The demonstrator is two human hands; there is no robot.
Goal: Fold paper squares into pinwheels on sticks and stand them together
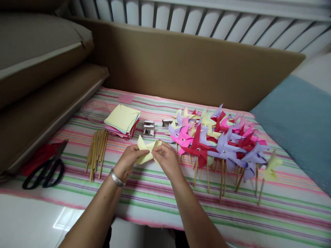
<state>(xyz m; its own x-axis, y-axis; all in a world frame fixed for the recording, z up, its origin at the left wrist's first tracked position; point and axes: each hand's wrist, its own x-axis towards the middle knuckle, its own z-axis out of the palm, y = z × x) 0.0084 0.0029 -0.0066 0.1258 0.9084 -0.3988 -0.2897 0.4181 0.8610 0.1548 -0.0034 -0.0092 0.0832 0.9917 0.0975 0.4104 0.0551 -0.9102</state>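
Both hands pinch one yellow paper square (144, 148) just above the striped cloth (160, 199). My left hand (128, 161), with a silver bracelet at the wrist, grips the paper's left side. My right hand (167, 159) folds a corner toward the paper's middle with its fingers closed. To the right lies a heap of finished pinwheels (219, 141) in pink, red, purple and yellow on wooden sticks. A stack of coloured paper squares (122, 120) lies behind my left hand.
A bundle of wooden sticks (97, 151) lies to the left, with black scissors (43, 170) and red paper scraps (36, 158) beyond it. Two small metal boxes (149, 128) sit by the stack. Brown cushions (193, 65) back the surface. A blue cushion (297, 124) lies right.
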